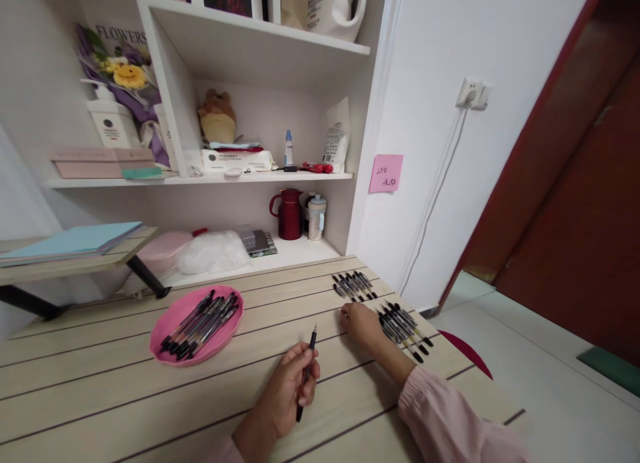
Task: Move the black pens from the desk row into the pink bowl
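Note:
My left hand is closed around a black pen, which points up and away over the wooden table. My right hand rests on the table with its fingers curled, touching a row of black pens near the right edge. I cannot make out whether it holds anything. A second row of pens lies a little farther back. A pink plate with several black pens sits to the left.
White shelves behind the table hold a red jug, a white cup, bottles, boxes and a flower bouquet. A small raised shelf with blue folders stands at left. A pink sticky note hangs on the wall.

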The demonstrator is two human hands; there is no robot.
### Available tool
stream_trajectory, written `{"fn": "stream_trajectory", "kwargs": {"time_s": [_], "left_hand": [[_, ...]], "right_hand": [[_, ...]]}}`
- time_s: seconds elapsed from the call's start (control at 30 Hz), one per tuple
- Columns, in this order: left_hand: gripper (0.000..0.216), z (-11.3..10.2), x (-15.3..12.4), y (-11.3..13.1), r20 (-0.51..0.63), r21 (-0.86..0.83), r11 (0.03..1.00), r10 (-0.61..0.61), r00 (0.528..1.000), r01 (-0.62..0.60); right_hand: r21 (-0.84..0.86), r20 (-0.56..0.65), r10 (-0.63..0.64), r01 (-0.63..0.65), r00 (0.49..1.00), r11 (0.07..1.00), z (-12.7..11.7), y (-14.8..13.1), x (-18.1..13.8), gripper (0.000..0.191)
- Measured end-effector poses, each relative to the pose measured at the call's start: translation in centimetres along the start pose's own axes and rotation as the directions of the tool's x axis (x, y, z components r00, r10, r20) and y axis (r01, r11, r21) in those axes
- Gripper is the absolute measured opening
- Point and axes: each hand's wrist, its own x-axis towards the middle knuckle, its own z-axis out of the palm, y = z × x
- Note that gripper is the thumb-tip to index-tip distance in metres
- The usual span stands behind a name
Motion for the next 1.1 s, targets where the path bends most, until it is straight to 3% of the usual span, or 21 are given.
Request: {"fn": "stream_trajectory", "kwargs": {"time_s": [0.33, 0.77, 0.9, 1.1], "left_hand": [[0.019, -0.3, 0.4, -0.2, 0.004, -0.017, 1.0, -0.001, 1.0, 0.001], [0.017, -0.6, 0.7, -0.5, 0.015, -0.038, 0.999, -0.012, 1.0, 0.013], [0.016, -0.6, 0.7, -0.5, 0.015, -0.03, 0.999, -0.01, 1.0, 0.01], [0.016, -0.3, 0.4, -0.2, 0.006, -0.018, 1.0, -0.007, 1.0, 0.007]], "right_hand": [[-0.044, -0.062, 0.128, -0.131, 0.99, 0.99, -0.7, 0.6, 5.3, 0.029], [-0.039, -0.053, 0.153, -0.155, 0.987, 0.987, -0.4, 0.6, 6.8, 0.029], [-0.02, -0.025, 0.088, -0.088, 0.996, 0.996, -1.1, 0.2, 6.1, 0.028], [0.055, 0.065, -0.184, 0.181, 0.981, 0.982, -1.6, -1.2, 4.3, 0.021]]}}
